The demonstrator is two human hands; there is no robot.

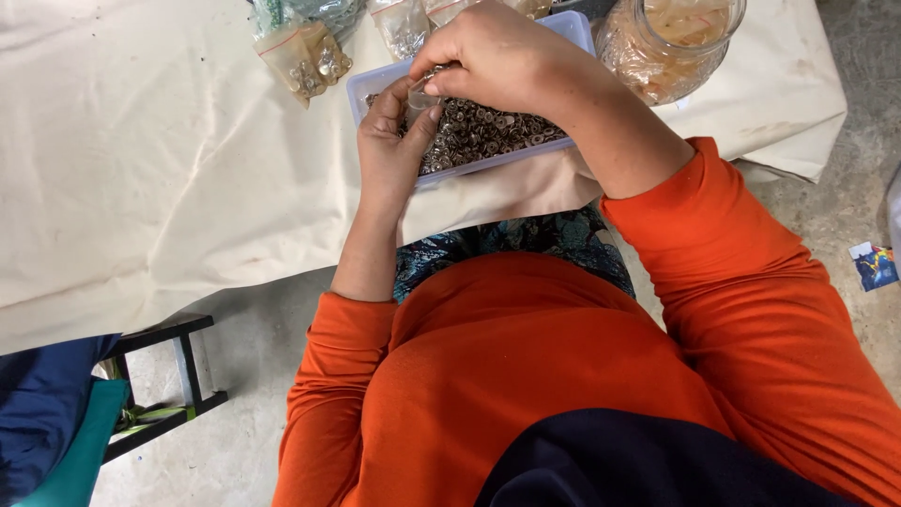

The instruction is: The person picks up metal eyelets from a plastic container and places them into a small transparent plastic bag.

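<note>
Both hands' grip (427, 89) on small clear bag (419, 94), over snap tray (375, 84).

Single head-worn view, steeply downward, close over the cloth-covered table (141, 169) edge.

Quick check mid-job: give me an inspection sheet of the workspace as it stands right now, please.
Surface: table under a cream cloth, creased, hanging over the near edge.
Job's things: shallow clear plastic tray full of small round metal pieces; a small clear bag held over it.
Clutter: small bags of metal parts behind the tray; a clear jar holding pale plastic.
Grips: left hand holds the small clear bag at the tray's edge; right hand curled over the bag's mouth, fingertips hidden.
Cables: nothing seen.
Surroundings: concrete floor, a black metal stool frame, blue cloth at the lower left.
</note>
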